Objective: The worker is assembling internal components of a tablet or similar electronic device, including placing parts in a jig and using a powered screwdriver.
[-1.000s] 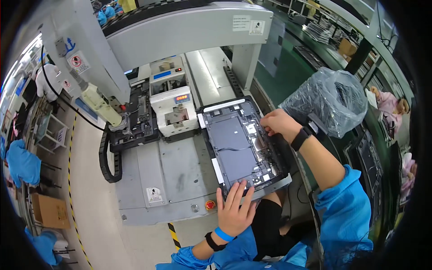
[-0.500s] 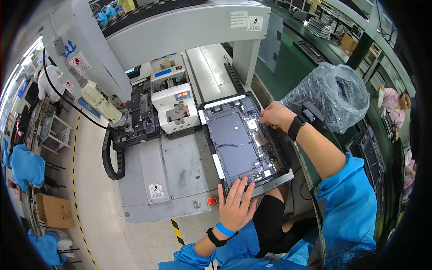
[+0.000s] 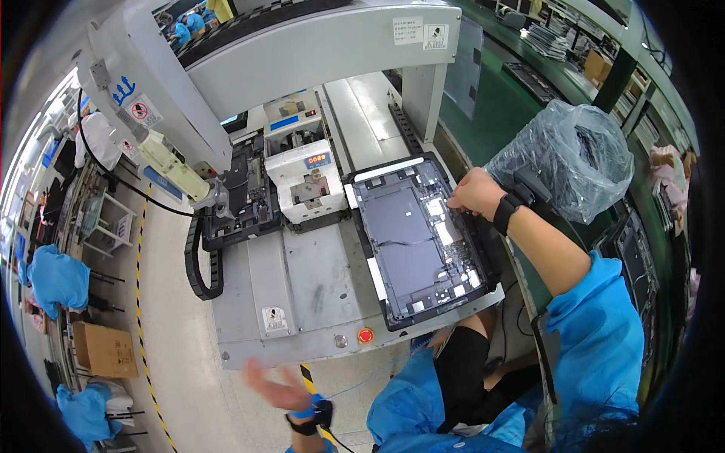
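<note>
An opened tablet-like device (image 3: 399,226), with dark battery panels and a circuit board along its right side, lies in a black tray (image 3: 387,308) on the machine's grey bed. My right hand (image 3: 477,192) is at the board's upper right edge, fingertips pinched together; whatever they hold is too small or hidden to make out. My left hand (image 3: 278,386) is off the device, in the air in front of the bed's near edge. Motion blurs it, but its fingers look stretched out and nothing shows in them. Both wrists wear black bands.
Left of the tray stands a white screwdriving-type unit (image 3: 306,181) with a red display. Beyond it, a cream robot arm (image 3: 174,170) hangs over a second black tray (image 3: 245,192). A red button (image 3: 365,335) sits on the front edge. A clear plastic bag (image 3: 570,162) bulges at right.
My left hand has lifted off the device's near edge and swung left, away from the tray. My right hand stays at the board's upper right edge. The whole view has shifted slightly.
</note>
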`<move>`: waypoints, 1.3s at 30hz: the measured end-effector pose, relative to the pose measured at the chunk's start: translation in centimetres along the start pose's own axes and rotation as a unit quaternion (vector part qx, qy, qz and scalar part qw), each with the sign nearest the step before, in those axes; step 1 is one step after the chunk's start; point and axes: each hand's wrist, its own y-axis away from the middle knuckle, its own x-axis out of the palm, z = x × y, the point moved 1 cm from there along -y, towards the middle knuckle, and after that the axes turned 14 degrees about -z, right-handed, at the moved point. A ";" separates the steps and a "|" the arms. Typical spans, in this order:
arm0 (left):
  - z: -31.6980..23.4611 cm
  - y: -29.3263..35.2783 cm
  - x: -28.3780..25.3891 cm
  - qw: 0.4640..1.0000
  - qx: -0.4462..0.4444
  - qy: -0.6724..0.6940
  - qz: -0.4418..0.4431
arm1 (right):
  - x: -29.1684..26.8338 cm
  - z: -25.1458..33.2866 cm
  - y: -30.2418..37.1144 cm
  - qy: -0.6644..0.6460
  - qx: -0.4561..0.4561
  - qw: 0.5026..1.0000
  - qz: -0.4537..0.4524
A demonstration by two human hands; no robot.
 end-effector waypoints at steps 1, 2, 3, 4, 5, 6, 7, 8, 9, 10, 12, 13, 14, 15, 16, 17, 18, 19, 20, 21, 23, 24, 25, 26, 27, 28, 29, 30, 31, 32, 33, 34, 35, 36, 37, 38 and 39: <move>2.3 -1.3 -0.6 0.997 -0.025 -0.069 -0.033 | 0.0 0.1 -0.2 0.004 0.012 1.000 -0.006; 4.7 -2.5 -1.4 0.987 -0.049 -0.140 -0.067 | -0.4 0.9 0.4 -0.040 0.023 0.999 0.020; 7.3 -2.9 -1.7 0.986 -0.047 -0.142 -0.068 | -1.1 1.4 0.6 -0.042 0.023 0.999 0.022; 10.7 -2.3 -2.1 0.975 -0.181 -0.071 -0.105 | -1.2 1.9 0.7 -0.089 0.031 0.994 0.058; 14.1 -1.4 -2.3 0.941 -0.310 0.006 -0.138 | -1.5 2.1 0.8 -0.134 0.043 0.986 0.090; 17.1 -0.3 -2.6 0.914 -0.388 0.095 -0.066 | -1.7 1.8 0.6 -0.146 0.048 0.980 0.128; 16.7 -0.6 -2.1 0.917 -0.383 0.090 -0.073 | -1.7 1.6 1.0 -0.161 0.023 0.977 0.137; 16.0 -0.3 -1.2 0.884 -0.440 0.137 -0.081 | -2.0 1.7 1.8 -0.192 0.035 0.970 0.148; 15.3 -0.1 -0.3 0.844 -0.496 0.188 -0.087 | -2.7 1.7 2.9 -0.220 0.047 0.962 0.156; 15.1 -0.3 0.0 0.844 -0.493 0.189 -0.094 | -3.5 1.6 4.4 -0.245 0.053 0.955 0.157; 15.4 -0.3 -0.1 0.818 -0.520 0.218 -0.108 | -3.4 -0.2 6.0 -0.288 0.072 0.935 0.195; 15.9 0.0 0.1 0.817 -0.518 0.222 -0.119 | -3.6 -1.6 6.4 -0.304 0.088 0.922 0.222; 16.5 0.4 0.2 0.801 -0.528 0.255 -0.119 | -3.5 -2.4 7.1 -0.332 0.092 0.912 0.224; 17.0 0.5 0.7 0.781 -0.539 0.292 -0.114 | -4.0 -2.7 8.4 -0.359 0.097 0.902 0.219; 17.4 0.6 0.5 0.783 -0.535 0.293 -0.124 | -4.1 -1.7 10.3 -0.344 0.085 0.913 0.203; 17.6 0.6 0.4 0.783 -0.531 0.298 -0.128 | -4.3 -0.8 12.2 -0.329 0.072 0.923 0.185; 17.2 0.6 1.0 0.780 -0.529 0.310 -0.124 | -3.4 -2.5 12.4 -0.348 0.029 0.924 0.153; 16.7 0.2 1.2 0.778 -0.527 0.317 -0.125 | -2.7 -4.1 11.9 -0.366 0.004 0.924 0.115; 16.3 -0.2 1.2 0.783 -0.530 0.303 -0.118 | -2.7 -4.2 12.0 -0.400 -0.006 0.910 0.109; 16.0 -0.6 1.2 0.787 -0.533 0.288 -0.112 | -2.9 -4.0 12.2 -0.433 -0.016 0.895 0.105; 15.7 -1.3 1.0 0.781 -0.538 0.282 -0.143 | -5.3 -2.6 14.1 -0.470 -0.009 0.877 0.098; 15.6 -1.4 0.6 0.775 -0.543 0.276 -0.170 | -6.7 -2.6 15.3 -0.485 -0.021 0.868 0.103; 15.6 -1.3 0.4 0.775 -0.542 0.278 -0.172 | -8.2 -3.2 16.3 -0.480 -0.036 0.872 0.091; 15.8 -1.1 0.2 0.781 -0.533 0.266 -0.189 | -9.5 -4.0 17.8 -0.492 -0.054 0.866 0.067; 15.6 -1.0 0.5 0.784 -0.526 0.260 -0.204 | -11.0 -5.1 19.6 -0.502 -0.075 0.861 0.037; 15.6 -1.0 0.6 0.782 -0.525 0.267 -0.203 | -12.4 -6.4 21.3 -0.512 -0.075 0.856 0.019; 15.9 -0.5 2.1 0.781 -0.535 0.265 -0.182 | -13.6 -7.9 22.6 -0.515 -0.063 0.855 -0.012; 16.1 -0.3 2.5 0.781 -0.541 0.264 -0.167 | -15.1 -9.2 24.5 -0.504 -0.052 0.861 -0.039; 16.5 -0.1 2.6 0.797 -0.525 0.243 -0.172 | -16.2 -11.2 25.9 -0.485 -0.050 0.870 -0.070; 17.3 0.2 2.9 0.813 -0.510 0.222 -0.172 | -16.9 -12.5 27.4 -0.484 -0.046 0.870 -0.085; 19.5 0.9 2.6 0.842 -0.481 0.185 -0.159 | -17.8 -14.0 29.2 -0.480 -0.038 0.870 -0.109; 21.8 1.4 2.4 0.871 -0.446 0.150 -0.143 | -18.0 -15.6 30.5 -0.469 -0.030 0.872 -0.135; 22.0 1.3 2.4 0.874 -0.427 0.151 -0.176 | -18.1 -17.1 31.7 -0.444 -0.008 0.882 -0.157; 27.1 1.9 0.7 0.911 -0.361 0.105 -0.169 | -18.8 -18.4 33.3 -0.425 0.033 0.894 -0.137; 27.8 1.5 0.7 0.880 -0.421 0.139 -0.171 | -19.3 -19.7 34.5 -0.406 0.077 0.902 -0.126; 26.8 0.7 1.3 0.851 -0.458 0.187 -0.177 | -19.6 -20.6 35.5 -0.430 0.079 0.889 -0.138; 22.5 0.0 2.4 0.842 -0.470 0.181 -0.192 | -19.5 -21.4 36.5 -0.453 0.080 0.875 -0.151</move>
